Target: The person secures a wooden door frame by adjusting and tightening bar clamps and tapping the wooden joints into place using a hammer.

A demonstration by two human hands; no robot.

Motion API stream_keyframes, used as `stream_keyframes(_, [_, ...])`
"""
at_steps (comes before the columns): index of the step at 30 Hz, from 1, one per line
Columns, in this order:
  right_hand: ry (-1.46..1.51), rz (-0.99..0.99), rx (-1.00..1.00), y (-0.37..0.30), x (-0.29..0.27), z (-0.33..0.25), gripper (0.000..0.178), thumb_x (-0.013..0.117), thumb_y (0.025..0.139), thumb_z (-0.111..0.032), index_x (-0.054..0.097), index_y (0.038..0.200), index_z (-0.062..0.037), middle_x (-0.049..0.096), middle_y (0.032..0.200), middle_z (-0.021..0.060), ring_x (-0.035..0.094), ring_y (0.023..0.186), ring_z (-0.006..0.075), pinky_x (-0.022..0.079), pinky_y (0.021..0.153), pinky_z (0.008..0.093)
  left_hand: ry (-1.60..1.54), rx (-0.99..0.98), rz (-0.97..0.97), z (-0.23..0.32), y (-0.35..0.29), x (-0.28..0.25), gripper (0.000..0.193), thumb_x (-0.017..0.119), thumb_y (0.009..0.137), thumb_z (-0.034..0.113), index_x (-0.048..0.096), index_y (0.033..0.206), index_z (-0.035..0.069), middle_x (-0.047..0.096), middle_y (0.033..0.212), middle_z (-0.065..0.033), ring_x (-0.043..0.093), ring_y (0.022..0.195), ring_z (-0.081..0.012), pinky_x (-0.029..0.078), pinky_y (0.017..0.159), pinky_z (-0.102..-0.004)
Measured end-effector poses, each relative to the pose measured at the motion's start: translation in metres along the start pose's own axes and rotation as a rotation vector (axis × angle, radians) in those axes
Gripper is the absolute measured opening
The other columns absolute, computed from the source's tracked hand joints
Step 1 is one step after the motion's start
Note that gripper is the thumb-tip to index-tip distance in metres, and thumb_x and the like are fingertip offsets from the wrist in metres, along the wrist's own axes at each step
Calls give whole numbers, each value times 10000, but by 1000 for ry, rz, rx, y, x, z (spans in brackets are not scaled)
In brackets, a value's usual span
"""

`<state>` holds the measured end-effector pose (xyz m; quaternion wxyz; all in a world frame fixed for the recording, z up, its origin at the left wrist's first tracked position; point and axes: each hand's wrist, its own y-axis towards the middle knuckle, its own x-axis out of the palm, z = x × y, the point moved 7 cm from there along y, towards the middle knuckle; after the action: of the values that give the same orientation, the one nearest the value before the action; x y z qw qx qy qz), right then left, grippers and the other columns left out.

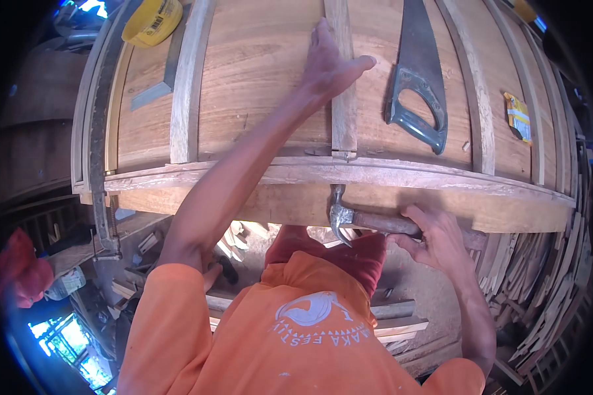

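My left hand (329, 66) lies on a narrow wooden slat (344, 125) of the panel, its fingers stretched forward and the thumb spread to the right. The slat's near end meets a long front rail (290, 172). My right hand (435, 237) is wrapped round the wooden handle of a claw hammer (389, 222). The hammer's metal head is at the front rail, just below the slat's end, with the claw pointing toward me. Whether its face touches the wood, I cannot tell.
A handsaw (420, 79) lies on the panel right of my left hand. Further right is a yellow packet (518, 118). A try square (155, 92) and a yellow tub (153, 21) sit on the left. A long clamp (99, 151) grips the left edge. Wood strips (527, 263) are piled at right.
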<state>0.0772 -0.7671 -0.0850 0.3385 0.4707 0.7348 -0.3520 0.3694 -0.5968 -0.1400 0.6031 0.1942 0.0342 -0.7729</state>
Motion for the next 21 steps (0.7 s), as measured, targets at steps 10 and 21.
stream_keyframes(10, [-94, -57, -8, 1, 5, -2, 499, 848, 848, -444, 664, 1095, -51, 696, 898, 185, 693, 804, 427, 526, 678, 520, 241, -9, 129, -8, -4, 7, 1176, 834, 723, 178, 134, 1611, -145, 353, 1604, -350, 346, 1514, -461, 304, 1267, -438])
stream_keyframes(21, [-303, -27, -94, -3, 10, -5, 571, 717, 941, -550, 643, 1108, -9, 692, 898, 183, 707, 846, 418, 553, 710, 518, 178, -44, 66, -7, 3, 7, 1239, 806, 704, 219, 53, 1614, -153, 264, 1638, -391, 192, 1583, -485, 109, 1320, -514])
